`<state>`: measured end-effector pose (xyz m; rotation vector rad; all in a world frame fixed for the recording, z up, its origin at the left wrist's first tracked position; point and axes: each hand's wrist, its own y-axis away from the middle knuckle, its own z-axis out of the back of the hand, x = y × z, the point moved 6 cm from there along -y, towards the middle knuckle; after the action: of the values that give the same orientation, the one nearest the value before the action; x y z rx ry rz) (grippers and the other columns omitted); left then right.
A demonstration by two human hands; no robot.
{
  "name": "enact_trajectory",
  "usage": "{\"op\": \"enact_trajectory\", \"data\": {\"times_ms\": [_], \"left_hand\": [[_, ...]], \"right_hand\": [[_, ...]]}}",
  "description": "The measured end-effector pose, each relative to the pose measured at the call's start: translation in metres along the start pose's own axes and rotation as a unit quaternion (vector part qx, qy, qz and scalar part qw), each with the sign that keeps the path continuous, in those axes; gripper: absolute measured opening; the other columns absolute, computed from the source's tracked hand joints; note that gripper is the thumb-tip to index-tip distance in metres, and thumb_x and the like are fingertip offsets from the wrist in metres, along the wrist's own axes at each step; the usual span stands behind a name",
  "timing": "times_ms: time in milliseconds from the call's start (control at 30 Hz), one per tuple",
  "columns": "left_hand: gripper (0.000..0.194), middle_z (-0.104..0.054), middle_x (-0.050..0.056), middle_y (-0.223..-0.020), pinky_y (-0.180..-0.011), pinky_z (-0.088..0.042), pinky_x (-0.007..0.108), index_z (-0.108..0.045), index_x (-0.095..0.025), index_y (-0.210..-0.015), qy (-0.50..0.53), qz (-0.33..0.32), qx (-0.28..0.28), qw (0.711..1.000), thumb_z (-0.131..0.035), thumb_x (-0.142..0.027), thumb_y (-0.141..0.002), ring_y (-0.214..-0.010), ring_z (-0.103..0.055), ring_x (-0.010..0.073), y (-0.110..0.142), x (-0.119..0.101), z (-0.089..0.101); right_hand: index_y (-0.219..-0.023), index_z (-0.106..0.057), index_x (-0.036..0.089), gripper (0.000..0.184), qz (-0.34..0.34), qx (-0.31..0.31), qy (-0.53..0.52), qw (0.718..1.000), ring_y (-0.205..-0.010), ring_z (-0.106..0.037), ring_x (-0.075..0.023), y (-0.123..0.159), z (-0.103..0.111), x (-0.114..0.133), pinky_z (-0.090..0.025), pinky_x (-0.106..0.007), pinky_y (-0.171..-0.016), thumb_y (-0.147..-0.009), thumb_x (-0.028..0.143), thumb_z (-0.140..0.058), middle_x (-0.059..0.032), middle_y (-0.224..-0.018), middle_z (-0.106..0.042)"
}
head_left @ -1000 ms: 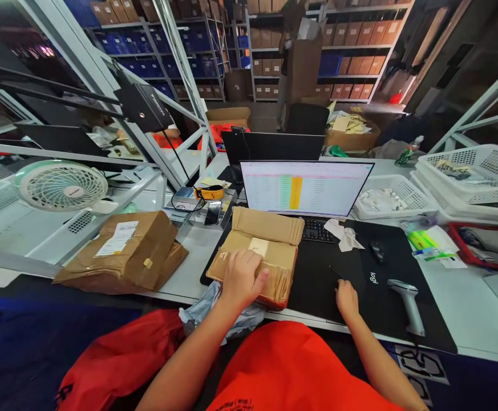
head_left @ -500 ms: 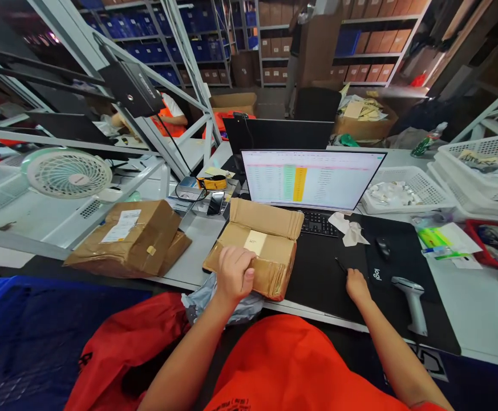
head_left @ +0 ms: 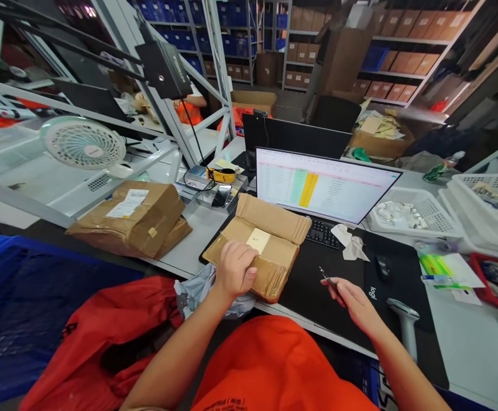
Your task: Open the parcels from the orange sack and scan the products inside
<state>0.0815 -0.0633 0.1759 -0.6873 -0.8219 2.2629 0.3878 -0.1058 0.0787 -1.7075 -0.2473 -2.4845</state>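
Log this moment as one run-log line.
left hand: resting on open cardboard box | right hand: holding small slim tool | box lies on black desk mat

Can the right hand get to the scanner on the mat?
Probably yes: the right hand is close to the scanner, with only black mat between them, though it's holding a thin pen-like tool.

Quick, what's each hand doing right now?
Left hand: open, resting on a cardboard box.
Right hand: closed, pinching a small thin tool.
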Motion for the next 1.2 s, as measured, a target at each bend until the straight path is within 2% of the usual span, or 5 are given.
{"op": "enact_trajectory", "data": {"times_ms": [400,700,800,967,1200], "left_hand": [[0.063,-0.068,0.011,-0.087,-0.083,-0.041,0.044,-0.067,-0.02,-0.095,0.002,0.004,0.0,1.0,-0.015,-0.053,-0.104,-0.084,-0.056,0.0263,0.001,0.0,0.0],[0.072,-0.067,0.012,-0.081,-0.083,-0.043,0.045,-0.066,-0.019,-0.088,-0.005,0.008,-0.072,0.997,-0.008,-0.058,-0.102,-0.081,-0.056,0.0259,0.016,-0.004,0.005],[0.078,-0.067,0.012,-0.082,-0.084,-0.043,0.046,-0.067,-0.019,-0.087,-0.012,0.011,-0.07,0.997,-0.003,-0.061,-0.101,-0.082,-0.056,0.0259,0.018,-0.004,0.001],[0.077,-0.066,0.012,-0.081,-0.081,-0.043,0.044,-0.066,-0.018,-0.088,-0.008,0.001,-0.091,0.996,-0.003,-0.059,-0.102,-0.081,-0.054,0.0253,0.019,-0.005,0.002],[0.081,-0.064,0.011,-0.076,-0.079,-0.044,0.044,-0.064,-0.019,-0.08,-0.01,-0.008,-0.11,0.994,0.002,-0.061,-0.1,-0.077,-0.053,0.0241,0.028,-0.008,0.004]], "right_hand": [[-0.135,-0.063,0.028,0.044,0.477,-0.033,0.489,0.73,-0.096,-0.067,-0.0156,-0.023,-0.025,0.096,-0.046,-0.032,-0.08,-0.097,0.012,-0.048,-0.0038,-0.116,-0.076],[-0.142,-0.058,0.032,0.05,0.44,-0.186,0.465,0.746,-0.087,-0.068,-0.0168,-0.057,0.039,0.125,-0.046,-0.031,-0.073,-0.094,0.016,-0.057,-0.0033,-0.107,-0.076],[-0.137,-0.061,0.029,0.042,0.465,-0.123,0.479,0.734,-0.086,-0.067,-0.0168,-0.072,0.006,0.164,-0.045,-0.03,-0.07,-0.097,0.02,-0.056,-0.0038,-0.107,-0.076],[-0.121,-0.071,0.02,0.032,0.537,0.019,0.588,0.605,-0.076,-0.06,-0.0178,-0.129,-0.091,0.223,-0.035,-0.034,-0.064,-0.097,0.014,-0.05,-0.0075,-0.092,-0.074],[-0.131,-0.065,0.016,0.036,0.68,0.132,0.54,0.478,-0.083,-0.054,-0.0188,-0.159,-0.156,0.22,-0.034,-0.035,-0.069,-0.101,0.015,-0.045,-0.0077,-0.093,-0.07]]}}
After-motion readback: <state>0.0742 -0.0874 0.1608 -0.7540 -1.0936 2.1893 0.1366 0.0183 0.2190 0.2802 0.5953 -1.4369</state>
